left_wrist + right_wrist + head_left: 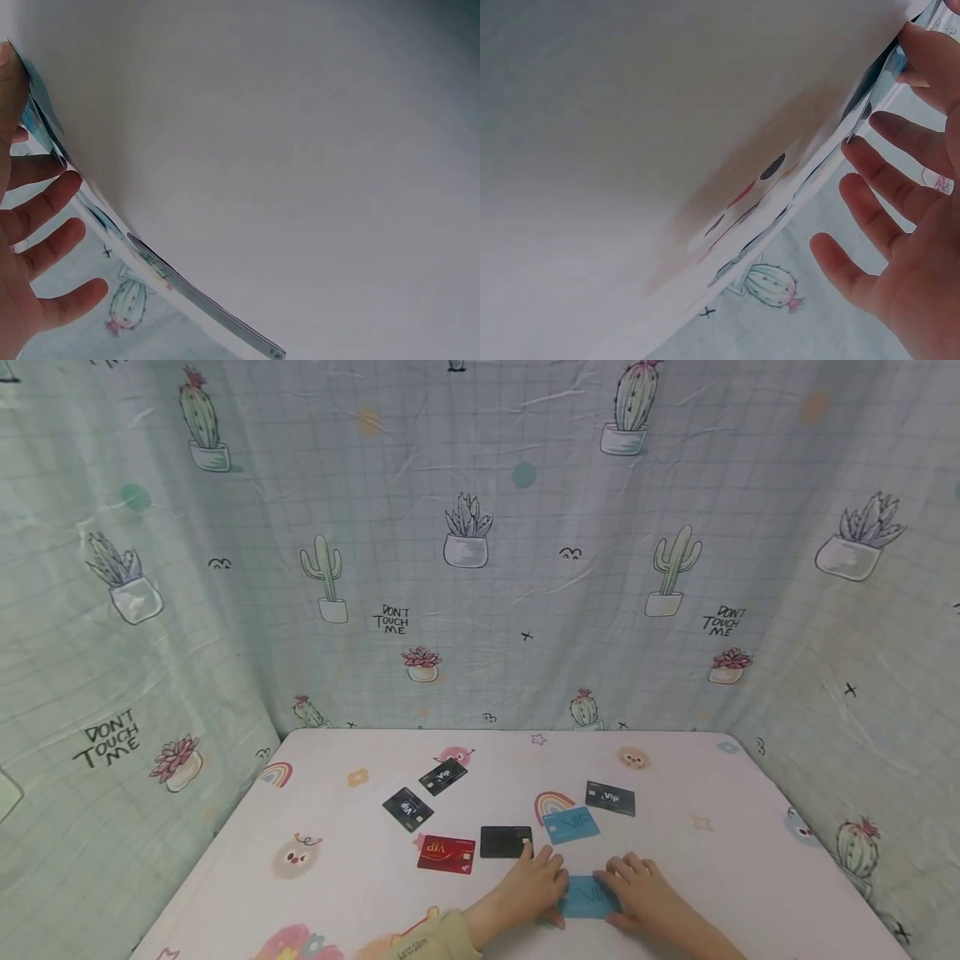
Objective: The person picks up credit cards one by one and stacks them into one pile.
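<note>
A light blue VIP card (588, 897) lies between both hands near the front of the table. My left hand (525, 887) holds its left side, thumb toward the near corner and fingers toward the far one. At its right side my right hand (639, 892) grips it the same way. In the left wrist view the card (41, 97) appears edge-on by the thumb and fingertips of the left hand (34, 240). The right wrist view has the right hand (900, 195) at the card's edge, its other fingers spread. Just beyond the left fingertips lies a black card (504, 842).
Another blue card (572, 825) lies beyond the hands, with a dark card (611, 798) to its upper right. Leftward are a red card (446, 853) and two dark cards, one nearer (408, 809) and one farther (443, 776). Patterned curtains (480, 610) surround the white table (360, 860).
</note>
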Available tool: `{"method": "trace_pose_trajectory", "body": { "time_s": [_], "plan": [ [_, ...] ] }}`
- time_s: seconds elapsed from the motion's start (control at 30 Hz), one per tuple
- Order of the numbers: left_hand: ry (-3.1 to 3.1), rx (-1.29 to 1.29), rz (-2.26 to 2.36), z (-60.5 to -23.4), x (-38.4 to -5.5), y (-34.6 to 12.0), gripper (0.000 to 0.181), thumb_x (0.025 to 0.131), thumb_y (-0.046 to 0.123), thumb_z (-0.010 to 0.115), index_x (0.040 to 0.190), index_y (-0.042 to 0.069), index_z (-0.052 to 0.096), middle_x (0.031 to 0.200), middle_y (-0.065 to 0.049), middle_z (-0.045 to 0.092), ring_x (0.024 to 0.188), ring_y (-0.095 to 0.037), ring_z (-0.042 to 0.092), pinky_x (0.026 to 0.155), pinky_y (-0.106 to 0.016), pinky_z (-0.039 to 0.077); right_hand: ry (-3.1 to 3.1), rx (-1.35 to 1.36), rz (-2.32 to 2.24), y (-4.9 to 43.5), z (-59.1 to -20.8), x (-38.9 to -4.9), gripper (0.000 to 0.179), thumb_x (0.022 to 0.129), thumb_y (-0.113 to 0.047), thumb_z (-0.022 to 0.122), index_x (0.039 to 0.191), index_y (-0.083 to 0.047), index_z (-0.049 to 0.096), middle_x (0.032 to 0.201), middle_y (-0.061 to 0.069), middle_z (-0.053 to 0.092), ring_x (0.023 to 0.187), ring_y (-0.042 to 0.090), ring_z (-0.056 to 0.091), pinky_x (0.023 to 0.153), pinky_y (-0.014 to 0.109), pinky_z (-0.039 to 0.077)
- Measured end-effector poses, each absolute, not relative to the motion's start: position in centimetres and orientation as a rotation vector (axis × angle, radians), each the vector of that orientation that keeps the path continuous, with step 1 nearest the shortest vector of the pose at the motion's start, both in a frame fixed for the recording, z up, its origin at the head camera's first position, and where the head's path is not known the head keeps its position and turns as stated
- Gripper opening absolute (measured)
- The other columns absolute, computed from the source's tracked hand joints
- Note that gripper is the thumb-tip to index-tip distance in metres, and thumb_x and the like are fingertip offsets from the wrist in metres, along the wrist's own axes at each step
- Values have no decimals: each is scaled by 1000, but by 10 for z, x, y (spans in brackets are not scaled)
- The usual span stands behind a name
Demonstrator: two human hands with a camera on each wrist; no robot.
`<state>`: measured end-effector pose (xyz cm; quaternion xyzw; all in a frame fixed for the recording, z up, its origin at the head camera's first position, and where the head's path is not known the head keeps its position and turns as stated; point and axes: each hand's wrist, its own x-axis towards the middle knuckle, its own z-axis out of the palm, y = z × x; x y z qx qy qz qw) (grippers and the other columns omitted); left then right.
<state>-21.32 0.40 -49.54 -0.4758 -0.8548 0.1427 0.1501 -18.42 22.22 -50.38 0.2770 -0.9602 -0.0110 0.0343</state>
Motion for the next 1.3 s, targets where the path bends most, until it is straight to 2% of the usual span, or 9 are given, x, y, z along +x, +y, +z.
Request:
{"method": "trace_pose_trajectory", "body": {
  "time_s": [0.43, 0.87, 1.13, 1.3],
  "plan": [
    [-2413, -1395, 403, -501, -216, 2, 54, 76, 64, 44, 107, 22, 59, 101, 6, 56, 93, -9, 45, 82, -31, 45, -2852, 905, -125, 220, -501, -182, 49, 70, -48, 64, 105, -13, 59, 94, -1, 52, 81, 15, 41, 73, 38, 41],
    [-2466, -1401, 444, -496, -214, 5, 53, 79, 63, 44, 109, 22, 58, 102, 7, 56, 95, -9, 46, 86, -33, 45, -2875, 893, -93, 221, -503, -184, 54, 70, -51, 62, 109, -13, 58, 95, 0, 51, 84, 16, 43, 75, 40, 42],
    [-2442, -1384, 471, -498, -213, 8, 52, 80, 62, 45, 110, 22, 58, 102, 7, 56, 96, -10, 47, 87, -34, 44, -2974, 863, -18, 222, -500, -184, 66, 69, -62, 58, 116, -15, 54, 97, -2, 50, 86, 14, 41, 78, 41, 41],
    [-2455, -1379, 466, -496, -213, 8, 52, 79, 62, 47, 111, 22, 57, 103, 8, 55, 96, -10, 47, 88, -33, 44, -2986, 869, 8, 222, -498, -183, 65, 70, -62, 57, 116, -16, 55, 97, -3, 50, 87, 14, 42, 79, 41, 40]
  ]
}}
